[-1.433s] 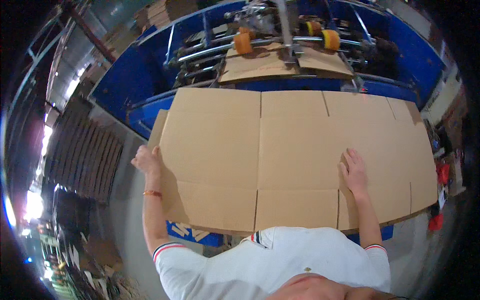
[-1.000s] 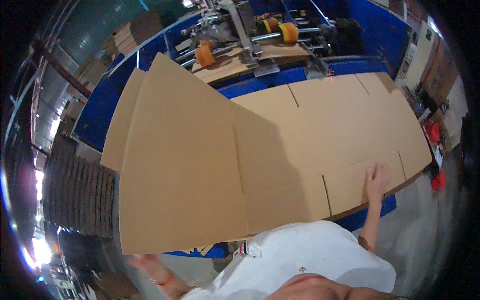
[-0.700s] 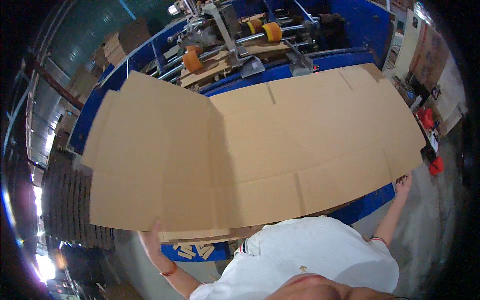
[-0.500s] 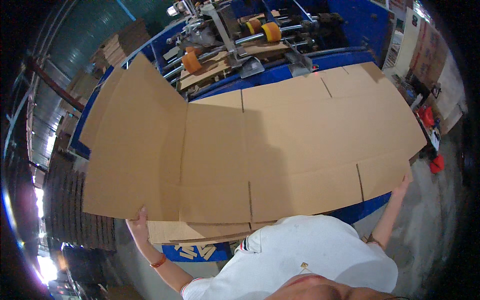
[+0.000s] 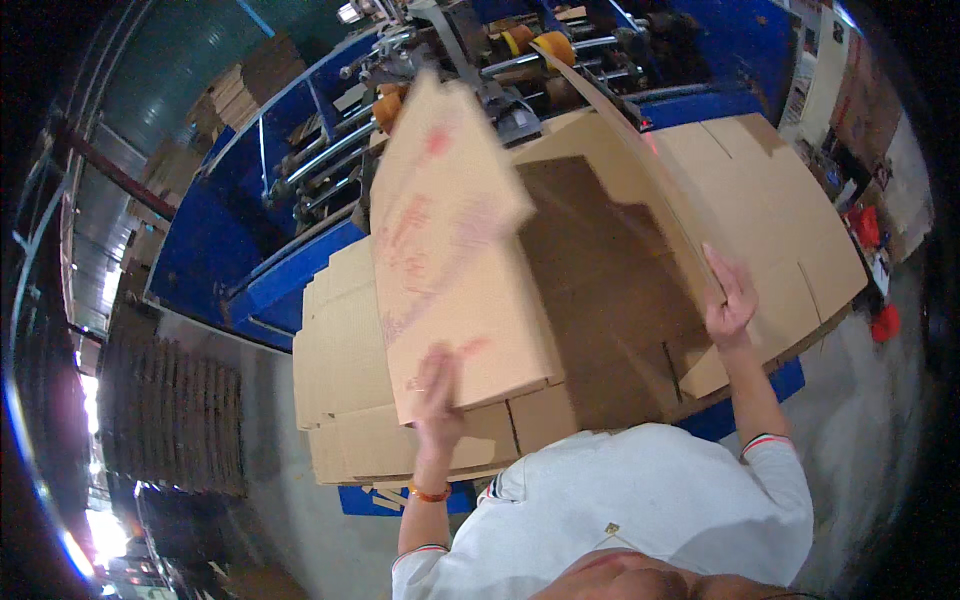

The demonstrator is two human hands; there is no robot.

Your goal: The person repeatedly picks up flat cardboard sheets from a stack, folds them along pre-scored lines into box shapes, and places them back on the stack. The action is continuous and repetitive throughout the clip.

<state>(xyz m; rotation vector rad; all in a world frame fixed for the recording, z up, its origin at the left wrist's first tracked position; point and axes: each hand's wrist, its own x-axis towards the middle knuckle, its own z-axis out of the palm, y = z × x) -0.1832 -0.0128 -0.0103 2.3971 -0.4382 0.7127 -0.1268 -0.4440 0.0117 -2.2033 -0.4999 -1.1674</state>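
A creased brown cardboard box blank (image 5: 600, 260) lies in front of me with both end panels lifted inward. Its left panel (image 5: 455, 270) shows a printed outer face with red marks and is blurred by motion. My left hand (image 5: 437, 395) grips this panel near its close edge, fingers over the printed face, thumb hidden. The right panel stands nearly on edge, and my right hand (image 5: 732, 300) is closed around its border. Under it, more flat cardboard blanks (image 5: 345, 370) form a pile, showing at left and right.
Beyond the pile stands a blue machine (image 5: 230, 250) with metal shafts and orange rollers (image 5: 555, 48). Dark stacked sheets (image 5: 175, 410) stand at the left. Red items (image 5: 884, 322) hang at the right. Small cardboard scraps (image 5: 385, 497) lie on a blue surface below the pile.
Both hands have moved inward, swinging the blank's end panels up and toward the middle. The left panel's printed outer side has turned into view, and the pile beneath is uncovered.
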